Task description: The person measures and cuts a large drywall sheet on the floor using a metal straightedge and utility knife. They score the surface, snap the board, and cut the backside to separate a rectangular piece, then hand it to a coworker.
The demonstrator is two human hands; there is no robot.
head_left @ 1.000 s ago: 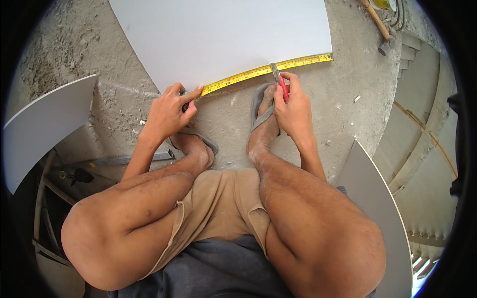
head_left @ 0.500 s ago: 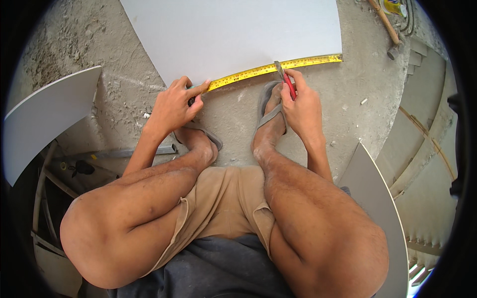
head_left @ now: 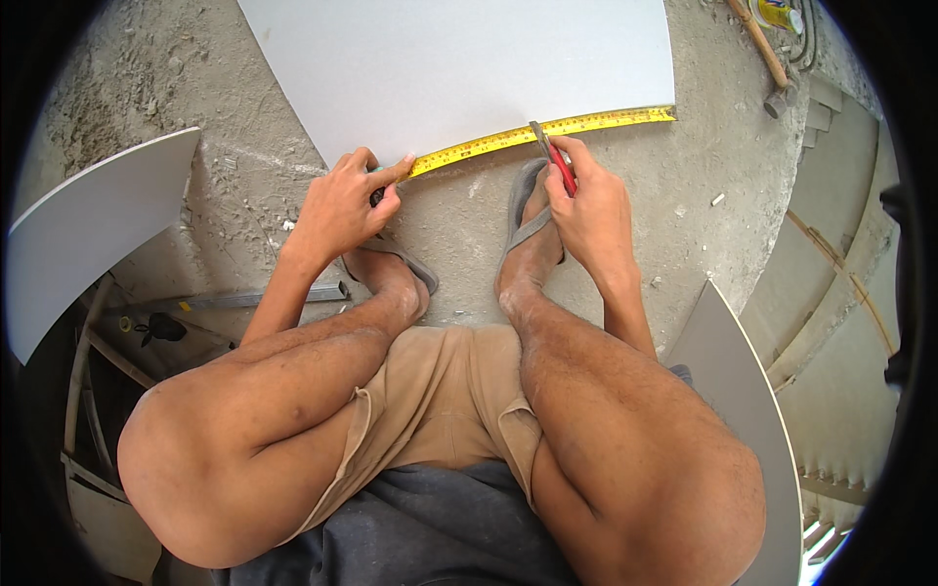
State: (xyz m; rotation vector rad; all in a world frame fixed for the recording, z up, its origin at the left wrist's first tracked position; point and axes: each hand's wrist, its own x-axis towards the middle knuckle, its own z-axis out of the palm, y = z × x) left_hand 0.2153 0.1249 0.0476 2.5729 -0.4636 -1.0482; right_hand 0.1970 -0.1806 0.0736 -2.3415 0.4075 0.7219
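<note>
A white board [head_left: 459, 63] lies on the dusty concrete floor ahead of me, with a yellow tape [head_left: 489, 142] stretched along its near edge. My left hand [head_left: 347, 205] is closed on the tape measure at the board's left corner; its dark and teal case is mostly hidden by my fingers. My right hand [head_left: 591, 210] grips a red-handled knife [head_left: 562, 168], whose metal blade crosses the tape near the middle of the board's edge. My sandaled feet are just below the board, between my hands.
A white panel [head_left: 98, 230] stands at left above a dark area with metal pieces; a metal bar [head_left: 254, 298] lies beside it. A wooden-handled hammer [head_left: 757, 44] and yellow container [head_left: 775, 14] lie at top right. A panel [head_left: 733, 391] is at lower right, beside the floor's edge.
The view has shifted slightly, so the board sits further right in the picture. The blade tip in my right hand has moved a little left along the tape since half a second ago.
</note>
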